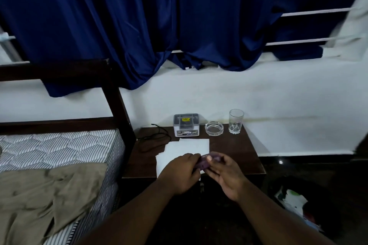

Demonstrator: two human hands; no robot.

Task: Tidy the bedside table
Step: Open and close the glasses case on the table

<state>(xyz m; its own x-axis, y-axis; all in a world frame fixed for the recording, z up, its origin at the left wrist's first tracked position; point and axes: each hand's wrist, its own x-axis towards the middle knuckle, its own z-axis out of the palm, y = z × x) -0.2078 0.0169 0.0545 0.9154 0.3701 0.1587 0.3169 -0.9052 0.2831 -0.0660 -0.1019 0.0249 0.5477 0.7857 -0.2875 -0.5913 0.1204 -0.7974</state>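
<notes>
The dark wooden bedside table (pixel 239 157) stands against the white wall. Both hands meet over its front edge and hold a small purple wrapper (pixel 207 160): my left hand (pixel 182 173) pinches its left side, my right hand (pixel 225 175) its right side. Under the hands lie white sheets of paper (pixel 189 148). At the back stand a small grey-and-white box (pixel 186 125), a clear glass ashtray (pixel 214 128) and an empty drinking glass (pixel 236 121). A black cable (pixel 153 138) coils on the table's left part.
A bed with a striped mattress (pixel 59 145), a tan cloth (pixel 39 195) and a dark headboard (pixel 111 93) borders the table on the left. Blue curtains (pixel 159 26) hang above. A bag with litter (pixel 294 201) sits on the dark floor at the right.
</notes>
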